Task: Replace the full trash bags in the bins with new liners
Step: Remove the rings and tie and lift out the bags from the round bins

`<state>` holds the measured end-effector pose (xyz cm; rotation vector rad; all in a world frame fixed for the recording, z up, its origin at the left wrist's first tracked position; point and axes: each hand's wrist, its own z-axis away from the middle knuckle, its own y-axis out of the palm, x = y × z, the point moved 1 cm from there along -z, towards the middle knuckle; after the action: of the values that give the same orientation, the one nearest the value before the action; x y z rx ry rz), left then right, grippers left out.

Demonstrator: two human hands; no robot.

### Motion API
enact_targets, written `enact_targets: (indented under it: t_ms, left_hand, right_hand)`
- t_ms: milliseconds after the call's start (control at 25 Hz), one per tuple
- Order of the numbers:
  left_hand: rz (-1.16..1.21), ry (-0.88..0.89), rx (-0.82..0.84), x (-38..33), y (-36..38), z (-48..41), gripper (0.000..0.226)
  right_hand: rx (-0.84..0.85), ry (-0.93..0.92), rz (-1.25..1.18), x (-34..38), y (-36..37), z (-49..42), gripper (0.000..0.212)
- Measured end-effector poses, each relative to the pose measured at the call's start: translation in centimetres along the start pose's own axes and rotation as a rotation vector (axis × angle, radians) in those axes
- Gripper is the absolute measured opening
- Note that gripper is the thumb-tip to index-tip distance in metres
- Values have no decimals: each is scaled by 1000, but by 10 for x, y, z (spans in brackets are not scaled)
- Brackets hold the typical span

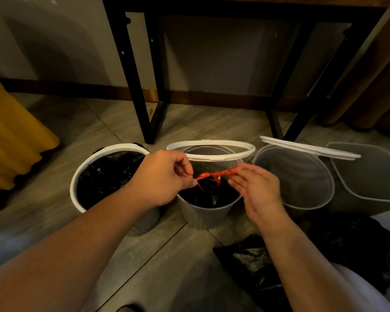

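Over the middle bin (206, 212) on the floor, a left hand (164, 176) pinches the red drawstring (214, 175) of its black trash bag (209, 194) while the right hand (254, 188), fingers (242, 174) nearly straight, touches the other end

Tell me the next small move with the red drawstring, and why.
Probably pull the ends apart to cinch the bag shut: the left hand pinches one end of the red drawstring, the other reaches the right hand, and the black bag sits in the middle bin.

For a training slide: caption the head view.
Left hand pinches one end of the red drawstring, right hand at the other, over the middle bin and its bag.
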<state>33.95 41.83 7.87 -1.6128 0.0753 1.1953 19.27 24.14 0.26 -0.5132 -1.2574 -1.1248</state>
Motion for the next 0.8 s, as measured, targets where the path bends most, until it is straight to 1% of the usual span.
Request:
enact_targets:
  t_ms: [80,160,240,440,520,640,760,800]
  left_hand:
    - [-96,-118,17,12,0,-3,24]
    - [-151,-236,24,26,0,-4,21]
    - [-168,-310,44,39,1,-5,19]
    - [-416,-305,135,52,7,-5,11]
    - [-459,-318,176,57,7,-4,6]
    - [-500,-339,210,58,6,-3,9]
    - [-610,-271,208,51,10,-2,9]
    - [-603,-231,203,48,14,-2,7]
  right_hand:
    - [-120,72,-31,3,-17,-13,14]
    - [-177,69,-10,10,-32,-28,17]
    - [-221,60,34,20,-43,-43,20]
    - [-233,53,128,28,-52,-70,19]
    - [-229,70,140,25,-55,-76,17]
    - [-246,95,117,25,-57,-78,18]
    - [-271,98,61,20,-54,-70,23]
    - [-267,105,63,15,-53,-64,24]
